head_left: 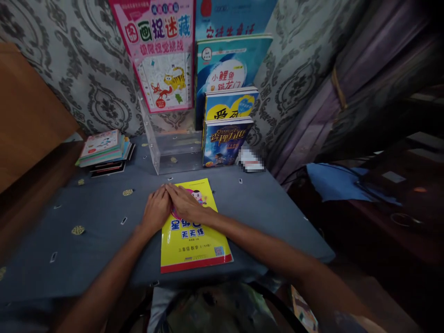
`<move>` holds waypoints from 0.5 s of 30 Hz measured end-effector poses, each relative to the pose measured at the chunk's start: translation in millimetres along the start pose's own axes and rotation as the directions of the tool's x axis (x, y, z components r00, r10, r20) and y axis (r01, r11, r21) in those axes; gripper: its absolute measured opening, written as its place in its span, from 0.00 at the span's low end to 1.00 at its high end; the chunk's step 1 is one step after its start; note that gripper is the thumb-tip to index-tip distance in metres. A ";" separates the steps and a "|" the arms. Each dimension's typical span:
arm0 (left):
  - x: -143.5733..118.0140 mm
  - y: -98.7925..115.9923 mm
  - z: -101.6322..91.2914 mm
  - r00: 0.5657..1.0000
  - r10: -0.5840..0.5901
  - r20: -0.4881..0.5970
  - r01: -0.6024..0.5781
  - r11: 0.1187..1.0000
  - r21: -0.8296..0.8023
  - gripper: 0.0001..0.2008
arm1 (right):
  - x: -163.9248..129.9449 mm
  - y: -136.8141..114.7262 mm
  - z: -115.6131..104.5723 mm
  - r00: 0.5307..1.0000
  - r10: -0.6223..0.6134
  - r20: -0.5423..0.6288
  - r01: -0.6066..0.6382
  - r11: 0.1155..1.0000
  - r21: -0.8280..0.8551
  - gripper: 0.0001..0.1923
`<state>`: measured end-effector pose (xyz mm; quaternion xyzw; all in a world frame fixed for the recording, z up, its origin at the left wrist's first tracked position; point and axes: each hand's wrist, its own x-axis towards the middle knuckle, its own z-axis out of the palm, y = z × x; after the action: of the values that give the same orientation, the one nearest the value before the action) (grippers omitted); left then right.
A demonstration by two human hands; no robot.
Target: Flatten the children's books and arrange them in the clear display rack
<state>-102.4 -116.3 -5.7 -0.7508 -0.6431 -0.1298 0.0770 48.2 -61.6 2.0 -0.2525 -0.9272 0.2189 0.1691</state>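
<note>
A yellow workbook (pixel 204 247) with a red bottom band lies face up on the cloth-covered table. My left hand (pixel 158 206) rests at the workbook's upper left edge, fingers pointing away from me and lying down. Across the cover's upper part lies my right hand (pixel 185 202), stretched out flat. It hides some of the title and a cartoon figure, and its fingertips touch the left hand's. Neither hand is visibly gripping anything.
Behind the workbook, a clear acrylic rack (pixel 156 155) holds a large pink book (pixel 164 69) and a stepped row of books (pixel 225 143). A stack of thin books (pixel 104 148) sits at the back left. Patterned curtain (pixel 99 69) hangs behind the table (pixel 104 245).
</note>
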 end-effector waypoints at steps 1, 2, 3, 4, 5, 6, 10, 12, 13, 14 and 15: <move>-0.1 -0.5 0.4 1.000 0.010 -0.003 -0.010 1.000 0.002 0.20 | 2.7 2.5 2.4 1.000 0.004 -0.002 -0.004 1.000 -0.007 0.34; -0.1 -0.6 0.6 1.000 0.015 -0.008 -0.015 1.000 0.002 0.20 | 3.3 5.1 3.6 1.000 0.003 -0.009 -0.003 1.000 -0.016 0.33; 0.2 -0.3 0.4 1.000 0.016 -0.012 -0.016 1.000 0.002 0.20 | 2.3 7.6 3.7 1.000 0.004 -0.020 -0.004 1.000 -0.029 0.31; 0.6 0.3 0.1 1.000 0.013 -0.015 -0.013 1.000 0.003 0.20 | 0.1 9.9 2.9 1.000 0.007 -0.027 -0.009 0.999 -0.045 0.30; 0.9 1.1 -0.4 1.000 0.010 -0.016 -0.010 1.000 0.005 0.20 | -2.9 11.7 1.3 1.000 0.014 -0.027 -0.016 0.998 -0.065 0.28; 1.3 1.9 -0.9 1.000 0.007 -0.017 -0.007 1.000 0.008 0.20 | -6.2 13.3 -0.9 0.999 0.024 -0.024 -0.026 0.996 -0.085 0.27; 1.8 4.2 -3.6 1.000 0.002 -0.008 -0.002 1.000 0.022 0.21 | -19.4 19.0 -10.8 0.998 0.064 -0.023 -0.066 0.988 -0.140 0.26; 1.8 4.8 -4.9 1.000 -0.001 0.000 0.001 1.000 0.022 0.21 | -25.4 24.5 -15.2 0.995 0.092 -0.033 -0.096 0.984 -0.153 0.26; 1.9 4.9 -5.4 1.000 -0.003 0.003 0.003 1.000 0.021 0.22 | -28.6 28.3 -17.6 0.994 0.105 -0.034 -0.109 0.982 -0.156 0.27; 2.0 4.9 -5.8 1.000 -0.006 0.005 0.006 1.000 0.020 0.22 | -32.2 32.6 -20.3 0.993 0.117 -0.034 -0.120 0.980 -0.157 0.27; 2.1 4.9 -6.1 1.000 -0.007 0.006 0.007 1.000 0.017 0.22 | -36.2 37.5 -23.4 0.991 0.129 -0.036 -0.133 0.979 -0.157 0.27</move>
<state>-97.9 -116.8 1.0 -0.7481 -0.6472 -0.1221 0.0810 102.4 -44.6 -4.0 -0.3282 -0.9209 0.1519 0.1454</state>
